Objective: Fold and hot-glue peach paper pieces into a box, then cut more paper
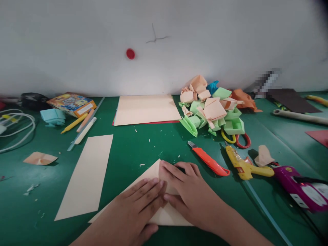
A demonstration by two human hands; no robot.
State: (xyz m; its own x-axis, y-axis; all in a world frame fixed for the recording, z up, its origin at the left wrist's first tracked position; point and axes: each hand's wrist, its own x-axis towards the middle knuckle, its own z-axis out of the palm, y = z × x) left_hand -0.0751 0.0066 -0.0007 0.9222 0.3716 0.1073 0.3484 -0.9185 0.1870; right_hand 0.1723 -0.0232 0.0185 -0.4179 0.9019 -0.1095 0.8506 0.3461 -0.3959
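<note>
A cream sheet of paper (164, 217), folded to a peak at its far end, lies on the green table in front of me. Across its left part rests my left hand (143, 201), fingers stretched out flat on the paper. My right hand (187, 188) lies on the right part, its fingertips touching near the peak and the thumb close to the left fingers. Both hands press on the sheet and hide much of it. Left of them is a cream paper strip (85, 174). An orange box cutter (210, 160) lies just beyond my right hand.
A paper stack (146, 109) lies at the back, beside a heap of folded paper pieces (214, 107). Scissors (243, 140), a yellow glue gun (246, 165) and a purple power strip (302, 188) are at right. Glue sticks (85, 131), markers and a white cable (32, 126) lie left.
</note>
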